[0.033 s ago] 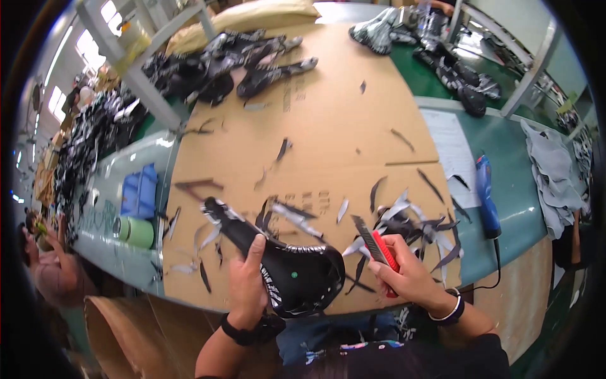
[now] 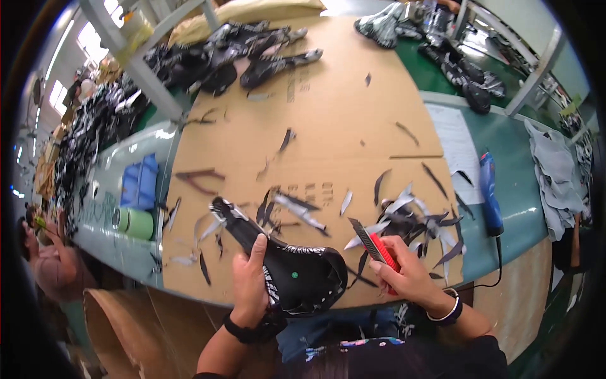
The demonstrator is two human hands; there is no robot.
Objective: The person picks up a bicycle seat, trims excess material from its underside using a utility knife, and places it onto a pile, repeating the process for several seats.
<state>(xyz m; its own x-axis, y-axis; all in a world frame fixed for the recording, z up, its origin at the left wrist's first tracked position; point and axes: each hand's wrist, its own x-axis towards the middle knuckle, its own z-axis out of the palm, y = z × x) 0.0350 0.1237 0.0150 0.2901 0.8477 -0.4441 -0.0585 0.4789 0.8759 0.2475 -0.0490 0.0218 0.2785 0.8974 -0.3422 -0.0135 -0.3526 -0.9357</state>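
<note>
My left hand (image 2: 251, 278) grips a black bicycle saddle (image 2: 306, 278) by its side, thumb on top. White markings run along the saddle's edges, a small green dot is on its middle, and its narrow nose points to the far left. In my right hand (image 2: 404, 271) is a red utility knife (image 2: 384, 252), its blade out and pointing to the far left. The blade is just right of the saddle, apart from it. Beyond the knife lies a heap of black and grey offcut strips (image 2: 404, 221).
A cardboard sheet (image 2: 341, 120) covers the table, with pliers (image 2: 201, 180) and scattered scraps on it. More saddles (image 2: 278, 66) are piled at the far left. A blue bin (image 2: 140, 183) and green cup (image 2: 134, 223) stand left; a corded blue tool (image 2: 488, 196) lies right.
The view has shifted slightly, so the table things sit a little higher and to the right. Both hands keep their hold, and the saddle and knife have hardly moved.
</note>
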